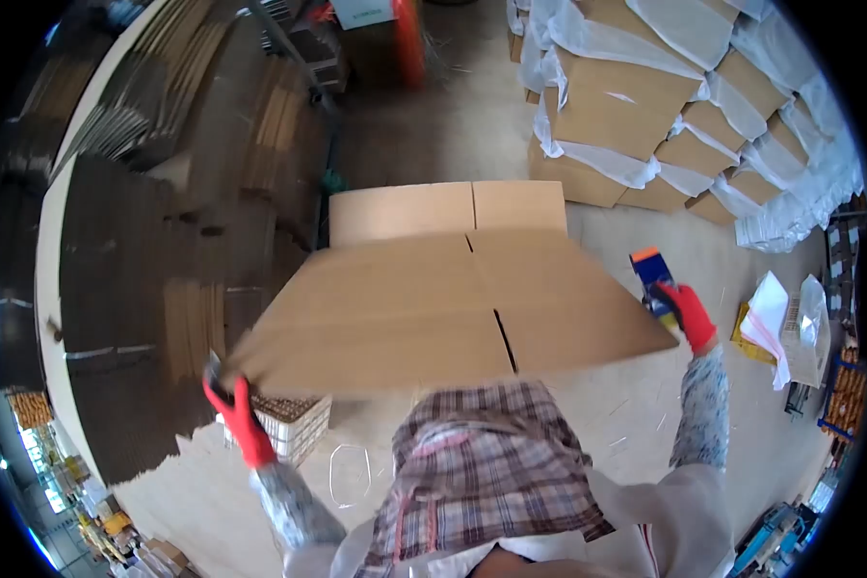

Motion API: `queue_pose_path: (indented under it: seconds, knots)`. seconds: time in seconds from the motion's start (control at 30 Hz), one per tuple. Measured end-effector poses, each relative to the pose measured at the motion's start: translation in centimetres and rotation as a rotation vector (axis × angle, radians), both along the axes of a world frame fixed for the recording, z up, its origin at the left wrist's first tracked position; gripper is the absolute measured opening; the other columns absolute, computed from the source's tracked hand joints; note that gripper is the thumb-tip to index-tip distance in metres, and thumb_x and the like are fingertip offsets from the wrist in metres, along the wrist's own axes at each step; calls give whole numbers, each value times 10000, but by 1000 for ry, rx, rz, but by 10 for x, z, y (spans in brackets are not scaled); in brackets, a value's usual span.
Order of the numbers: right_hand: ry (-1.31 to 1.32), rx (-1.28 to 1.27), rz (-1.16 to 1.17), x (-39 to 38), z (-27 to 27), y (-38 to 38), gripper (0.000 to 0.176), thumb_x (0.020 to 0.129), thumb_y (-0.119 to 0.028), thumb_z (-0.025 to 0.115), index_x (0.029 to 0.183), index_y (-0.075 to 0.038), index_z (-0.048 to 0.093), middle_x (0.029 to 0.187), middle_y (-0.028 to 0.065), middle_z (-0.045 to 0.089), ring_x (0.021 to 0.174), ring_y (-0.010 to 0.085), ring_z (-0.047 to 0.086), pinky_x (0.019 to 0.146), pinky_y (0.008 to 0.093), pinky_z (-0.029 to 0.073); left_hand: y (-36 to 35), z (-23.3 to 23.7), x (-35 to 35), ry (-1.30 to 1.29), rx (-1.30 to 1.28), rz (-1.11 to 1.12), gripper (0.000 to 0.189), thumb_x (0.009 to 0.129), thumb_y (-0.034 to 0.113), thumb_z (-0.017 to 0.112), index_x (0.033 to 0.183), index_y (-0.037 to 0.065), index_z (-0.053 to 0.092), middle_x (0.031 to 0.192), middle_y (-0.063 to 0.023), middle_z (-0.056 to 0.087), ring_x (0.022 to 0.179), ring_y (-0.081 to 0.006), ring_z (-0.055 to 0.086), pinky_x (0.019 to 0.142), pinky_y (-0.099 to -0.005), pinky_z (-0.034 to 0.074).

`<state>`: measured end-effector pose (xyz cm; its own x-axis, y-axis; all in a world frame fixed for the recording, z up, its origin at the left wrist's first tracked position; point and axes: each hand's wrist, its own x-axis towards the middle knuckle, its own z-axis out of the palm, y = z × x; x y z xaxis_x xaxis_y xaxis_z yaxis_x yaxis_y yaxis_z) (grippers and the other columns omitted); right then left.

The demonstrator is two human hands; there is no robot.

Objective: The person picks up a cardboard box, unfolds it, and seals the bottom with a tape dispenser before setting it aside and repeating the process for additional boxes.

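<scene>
A flat brown cardboard carton [395, 318] with slots between its flaps spans the space in front of me, slightly blurred. At its near left corner, my left hand [239, 419], in a red glove with dark fingers, is closed on the cardboard edge. Out to the right, my right hand [691, 316], gloved the same way, is wrapped round a blue hand-held tool [651, 268] with an orange end; its exact kind does not show. That hand is close beside the carton's right corner.
Stacks of flat cardboard [116, 308] stand along the left. Behind the carton is a white crate [303, 433]. Cartons with white plastic liners [626, 111] are piled at the far right. White and yellow bags [769, 318] lie to the right, and a wire loop [350, 477] on the floor.
</scene>
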<state>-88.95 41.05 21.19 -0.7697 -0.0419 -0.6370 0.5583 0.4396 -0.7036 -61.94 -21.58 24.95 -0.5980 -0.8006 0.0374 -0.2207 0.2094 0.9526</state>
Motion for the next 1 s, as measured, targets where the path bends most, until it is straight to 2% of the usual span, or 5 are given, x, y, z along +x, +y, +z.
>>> queue_pose_path:
  seconds: [0.27,0.37,0.57,0.73,1.0]
  knots:
    - [-37,276,875,-18,151,-187,550,744,-519,685,1016,-42,654,945,156,658,847,214,617,797,313,472,-95,-7,-197,360,-41,-38,881,779,171,755,1469,81,215,1388,-105,370,1246,-209,387,1043,-336,313]
    - [702,303,1463,20,119,-221,585,722,-573,680,896,-16,645,770,115,653,702,215,621,680,339,497,-96,-24,-221,421,27,-138,856,804,200,740,1469,77,215,1345,-101,438,1215,-202,436,1021,-339,347]
    - [-53,380,846,-1,132,-199,627,723,-594,652,884,11,616,843,170,636,845,291,606,788,377,467,-102,-32,-182,436,226,-370,655,878,213,666,1412,80,311,1335,-79,446,1190,-178,452,989,-302,387]
    - [958,712,824,68,101,-180,459,803,-447,640,1005,-35,631,1084,180,595,1133,340,469,903,432,408,-93,5,-149,373,260,-553,674,835,111,653,1423,89,323,1306,-39,444,1168,-150,438,974,-273,380]
    - [299,574,269,22,130,-179,343,903,-328,492,1140,-85,540,745,124,623,696,282,616,674,404,476,-59,31,-172,-190,144,-1256,758,764,71,634,1447,49,305,1451,-110,372,1374,-196,276,1112,-313,219]
